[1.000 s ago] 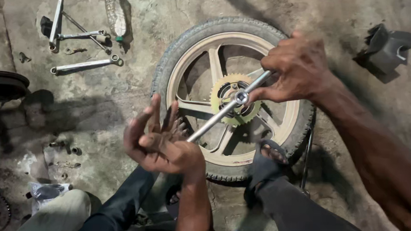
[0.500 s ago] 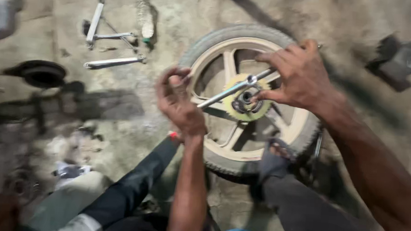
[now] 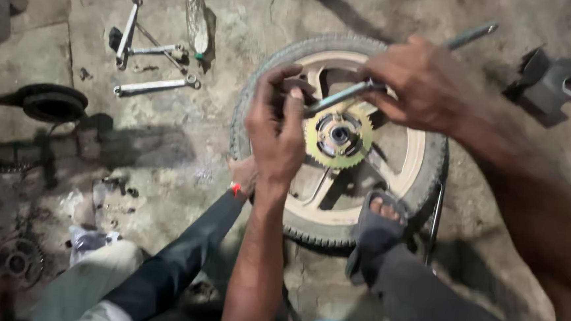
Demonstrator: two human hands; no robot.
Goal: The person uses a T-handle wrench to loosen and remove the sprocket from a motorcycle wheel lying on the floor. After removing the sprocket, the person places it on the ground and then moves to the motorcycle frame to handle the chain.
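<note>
Concrete floor [image 3: 168, 140]: wrenches [image 3: 151, 85] lie beside wheel [image 3: 340, 137]; both hands grip rod [image 3: 342, 96].

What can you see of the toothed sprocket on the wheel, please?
The sprocket is a round, toothed disc of yellowish metal with dark cut-outs around a central hole. It lies flat at the hub of the cream-spoked wheel, which lies on the concrete floor. A long metal rod, held by the left hand and right hand, crosses just above it.

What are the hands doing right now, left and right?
Left hand: closed around the near end of the metal rod above the sprocket.
Right hand: closed on the same metal rod, further along.
</note>
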